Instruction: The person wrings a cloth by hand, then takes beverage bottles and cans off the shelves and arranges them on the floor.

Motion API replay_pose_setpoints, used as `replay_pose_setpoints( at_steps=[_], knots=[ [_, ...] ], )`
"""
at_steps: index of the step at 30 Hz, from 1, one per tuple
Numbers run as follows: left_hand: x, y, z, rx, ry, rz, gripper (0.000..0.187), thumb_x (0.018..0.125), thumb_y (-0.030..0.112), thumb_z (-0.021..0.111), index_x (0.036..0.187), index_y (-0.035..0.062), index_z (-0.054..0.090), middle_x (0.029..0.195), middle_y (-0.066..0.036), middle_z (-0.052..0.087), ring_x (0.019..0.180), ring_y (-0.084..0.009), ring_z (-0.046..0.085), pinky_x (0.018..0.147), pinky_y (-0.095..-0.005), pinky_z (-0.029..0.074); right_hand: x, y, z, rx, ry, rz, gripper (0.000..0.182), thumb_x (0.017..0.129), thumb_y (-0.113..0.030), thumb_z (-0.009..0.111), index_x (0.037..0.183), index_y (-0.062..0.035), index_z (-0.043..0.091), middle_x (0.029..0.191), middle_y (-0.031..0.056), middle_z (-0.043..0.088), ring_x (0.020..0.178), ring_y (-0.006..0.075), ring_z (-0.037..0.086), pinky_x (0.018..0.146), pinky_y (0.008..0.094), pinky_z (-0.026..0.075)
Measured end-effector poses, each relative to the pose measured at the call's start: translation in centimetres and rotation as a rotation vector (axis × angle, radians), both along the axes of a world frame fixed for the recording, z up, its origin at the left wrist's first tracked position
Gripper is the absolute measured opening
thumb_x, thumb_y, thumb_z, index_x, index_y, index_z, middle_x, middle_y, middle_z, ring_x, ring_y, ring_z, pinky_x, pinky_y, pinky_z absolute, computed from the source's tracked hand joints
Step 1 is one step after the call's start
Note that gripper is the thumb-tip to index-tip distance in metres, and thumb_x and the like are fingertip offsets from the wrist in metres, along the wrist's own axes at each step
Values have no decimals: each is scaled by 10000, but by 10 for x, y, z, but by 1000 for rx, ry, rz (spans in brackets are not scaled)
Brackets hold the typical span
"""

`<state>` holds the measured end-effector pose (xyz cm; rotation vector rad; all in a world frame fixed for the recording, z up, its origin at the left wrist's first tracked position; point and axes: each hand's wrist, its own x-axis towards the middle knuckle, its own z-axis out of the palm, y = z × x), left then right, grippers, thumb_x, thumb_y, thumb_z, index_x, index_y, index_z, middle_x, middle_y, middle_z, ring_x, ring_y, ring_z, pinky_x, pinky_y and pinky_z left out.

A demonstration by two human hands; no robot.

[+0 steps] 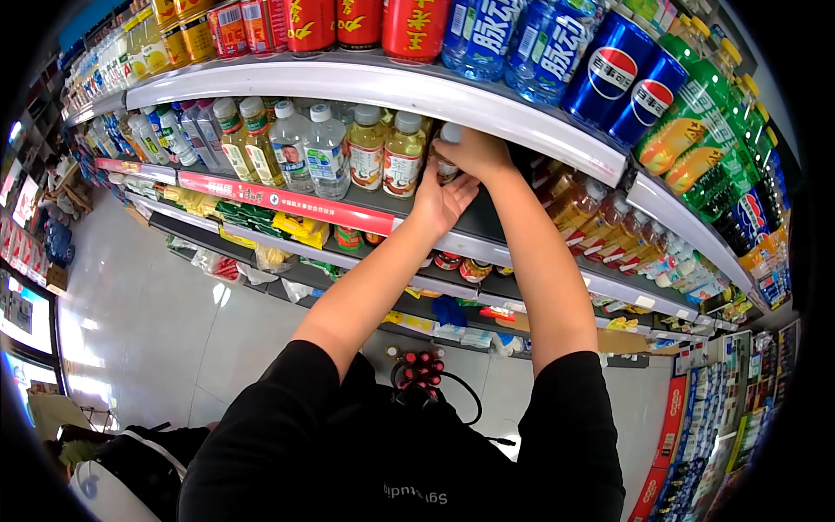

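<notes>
Both hands reach onto the middle shelf (pixel 383 197), under the upper shelf's pale edge. A white-capped bottle (pixel 450 134) stands between them, right of a row of bottles with yellowish contents. My right hand (pixel 480 155) is wrapped round the upper part of this bottle from the right. My left hand (pixel 445 198) is below and left, palm turned up, fingers apart, its thumb side against the bottle's lower part. Nearest on the left is a bottle with a white and red label (pixel 403 165). The bottle's label is mostly hidden by my hands.
Above, the upper shelf (pixel 374 83) holds red cans, blue bottles and blue cans (pixel 611 68). Packets and jars (pixel 475 270) sit on lower shelves. Dark-red-topped bottles (pixel 423 370) stand near the floor below my arms. A person's dark clothing shows at lower left.
</notes>
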<state>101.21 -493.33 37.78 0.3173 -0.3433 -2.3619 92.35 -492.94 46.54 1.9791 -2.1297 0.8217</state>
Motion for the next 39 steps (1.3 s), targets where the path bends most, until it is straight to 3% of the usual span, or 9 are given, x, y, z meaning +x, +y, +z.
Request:
replay_pose_setpoints(
  at_steps=[3, 4, 7, 14, 21, 28, 31, 34, 39],
  knots=[
    [-3, 9, 12, 219, 79, 95, 603, 897, 489, 395, 1269, 25, 295, 1223, -183, 458, 1130, -283, 477, 973, -396, 380, 2, 14, -8, 97, -83, 18, 553, 677, -344, 656, 1155, -102, 518, 1077, 171, 586, 971, 315, 574, 823, 355, 453],
    [-2, 6, 7, 163, 143, 75, 585, 899, 520, 350, 1226, 37, 379, 1199, -141, 491, 1110, -246, 490, 968, -385, 382, 12, 30, 3, 181, -54, -24, 506, 667, -324, 652, 1119, -127, 537, 990, 155, 618, 886, 319, 602, 758, 379, 478],
    [6, 27, 16, 77, 86, 35, 522, 906, 516, 329, 1184, 90, 448, 1184, -69, 511, 1107, -216, 489, 942, -386, 391, 19, 56, -13, -116, 4, 32, 380, 645, -323, 639, 953, -115, 555, 833, 121, 631, 763, 328, 609, 650, 408, 485],
    [32, 92, 33, -74, 168, -73, 530, 896, 519, 364, 1213, 102, 444, 1205, -65, 510, 1126, -229, 476, 953, -412, 367, 39, 137, 7, -256, -22, 79, 355, 644, -289, 682, 900, -82, 548, 822, 115, 621, 734, 314, 612, 618, 377, 488],
    [70, 170, 34, -27, 226, -96, 525, 904, 492, 377, 1241, 92, 417, 1247, -78, 482, 1153, -230, 457, 966, -423, 352, 58, 203, 5, -332, -50, 246, 312, 628, -236, 689, 868, -80, 565, 793, 109, 622, 673, 304, 610, 575, 370, 488],
    [95, 213, -6, 120, 36, 67, 560, 872, 492, 464, 1234, 75, 370, 1171, -110, 495, 1087, -209, 493, 916, -329, 409, 74, 222, -41, -216, -314, 225, 338, 630, -298, 715, 852, -90, 568, 691, 137, 624, 656, 333, 619, 572, 395, 492],
    [102, 231, -21, 170, -11, 155, 532, 867, 403, 537, 1195, 28, 349, 1087, -145, 488, 980, -228, 528, 831, -320, 463, 76, 223, -65, -144, -494, 178, 355, 634, -312, 717, 853, -78, 566, 711, 138, 637, 669, 305, 640, 585, 370, 497],
    [109, 235, -49, 182, -68, 124, 409, 880, 345, 538, 1140, 61, 402, 1068, -118, 482, 894, -208, 523, 788, -319, 463, 76, 223, -87, -131, -647, 162, 330, 658, -265, 729, 839, -49, 557, 670, 109, 609, 615, 202, 612, 573, 313, 479],
    [128, 263, -58, 213, -385, 273, 376, 847, 278, 579, 1136, 111, 406, 1037, -75, 478, 957, -198, 492, 787, -322, 426, 60, 219, -113, -166, -1045, 161, 228, 715, -165, 703, 774, -11, 545, 635, 19, 548, 597, 77, 506, 538, 230, 421]
  ],
)
